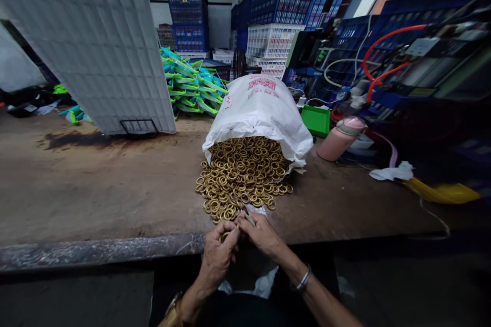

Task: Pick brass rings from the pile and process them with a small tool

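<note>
My left hand (216, 255) is closed around a brass-coloured ring (224, 236), pinched between thumb and fingers at the table's front edge. Right beside it, my right hand (264, 237) grips a small, thin metal tool (249, 218) that looks like a blade; its exact kind is unclear. The fingertips of both hands nearly meet at the ring. Just beyond them, a heap of brass-coloured rings (245, 179) spills from the mouth of a white woven sack (253, 107) lying on its side.
The brown table (115, 189) has a worn front edge. A pale ribbed panel (115, 46) stands at the left, with bright green and blue items (195, 87) behind it. To the right are a green tray (315, 120), a pink bottle (341, 139) and a machine with red hoses (383, 46).
</note>
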`<state>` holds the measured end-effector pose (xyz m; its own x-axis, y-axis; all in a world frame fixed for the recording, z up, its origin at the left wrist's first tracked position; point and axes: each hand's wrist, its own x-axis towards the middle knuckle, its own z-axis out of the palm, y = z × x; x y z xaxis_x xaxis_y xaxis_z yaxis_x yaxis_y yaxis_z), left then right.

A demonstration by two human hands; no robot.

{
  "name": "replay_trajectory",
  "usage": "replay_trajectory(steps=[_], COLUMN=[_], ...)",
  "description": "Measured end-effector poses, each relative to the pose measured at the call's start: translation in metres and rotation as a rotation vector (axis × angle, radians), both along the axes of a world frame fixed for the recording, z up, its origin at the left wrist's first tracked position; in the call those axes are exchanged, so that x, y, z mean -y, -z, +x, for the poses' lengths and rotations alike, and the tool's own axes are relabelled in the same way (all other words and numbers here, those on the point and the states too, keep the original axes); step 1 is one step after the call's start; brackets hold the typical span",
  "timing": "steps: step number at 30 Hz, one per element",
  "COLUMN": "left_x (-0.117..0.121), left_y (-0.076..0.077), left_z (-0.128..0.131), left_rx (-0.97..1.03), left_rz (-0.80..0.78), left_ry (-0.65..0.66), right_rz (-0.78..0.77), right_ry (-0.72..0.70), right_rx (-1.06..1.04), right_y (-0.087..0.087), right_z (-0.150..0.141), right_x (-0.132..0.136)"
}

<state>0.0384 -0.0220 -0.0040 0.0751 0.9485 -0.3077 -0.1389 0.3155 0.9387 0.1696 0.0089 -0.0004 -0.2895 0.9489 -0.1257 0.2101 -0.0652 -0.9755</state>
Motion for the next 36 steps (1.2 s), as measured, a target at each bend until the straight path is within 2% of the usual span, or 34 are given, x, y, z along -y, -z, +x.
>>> replay_trajectory(steps=[4, 9, 19, 23, 27, 30, 36], left_x=[0.000, 0.001, 0.002, 0.002, 0.001, 0.001, 0.005], left_y=[0.006, 0.003, 0.000, -0.001, -0.001, 0.001, -0.004], left_z=[-0.001, 0.001, -0.003, -0.003, -0.002, -0.002, -0.003], left_rx=[0.096, 0.261, 0.314, 0.276, 0.209, 0.153, 0.125], left_rz=[-0.041, -0.106, -0.126, -0.111, -0.082, -0.052, -0.093], left_ry=[-0.001, 0.026, 0.055, 0.034, 0.014, 0.009, 0.036], right_rz=[-0.020, -0.008, -0.017, 0.117, 0.266, 0.308, 0.314], right_ry=[0.086, 0.144, 0.103, 0.130, -0.006, -0.074, -0.070], right_rx=[0.040, 0.071, -0.017, 0.224, 0.498, 0.618, 0.806], right_y=[0.001, -0.001, 0.014, 0.012, 0.005, 0.002, 0.007], right_z=[-0.004, -0.007, -0.006, -0.001, 0.002, 0.001, 0.003], right_x=[-0.001, 0.003, 0.002, 0.003, 0.011, 0.016, 0.013])
